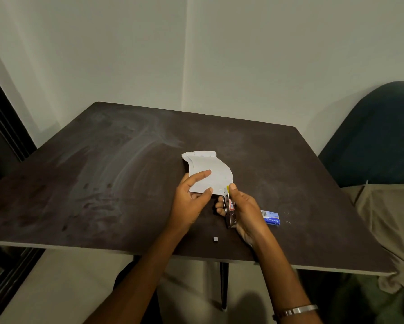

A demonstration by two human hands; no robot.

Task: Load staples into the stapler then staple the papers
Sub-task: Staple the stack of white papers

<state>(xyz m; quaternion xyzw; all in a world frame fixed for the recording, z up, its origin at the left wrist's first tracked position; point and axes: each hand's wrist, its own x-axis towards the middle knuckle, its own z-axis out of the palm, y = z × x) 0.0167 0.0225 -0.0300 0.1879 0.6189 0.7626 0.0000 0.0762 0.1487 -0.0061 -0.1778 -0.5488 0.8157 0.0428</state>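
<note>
A small stack of white papers (210,169) with ragged top edges is lifted over the dark table (102,183). My left hand (191,199) pinches its lower left part, thumb on top. My right hand (243,211) grips a small metal stapler (230,212) with a red and white label. The stapler's nose sits on the papers' lower right corner, and my thumb presses on its top. A blue staple box (271,217) lies on the table just right of my right hand.
A small grey strip of staples (215,239) lies near the table's front edge. Two loose staples (287,217) lie right of the box. A dark blue chair (371,136) and beige cloth (388,218) are at the right.
</note>
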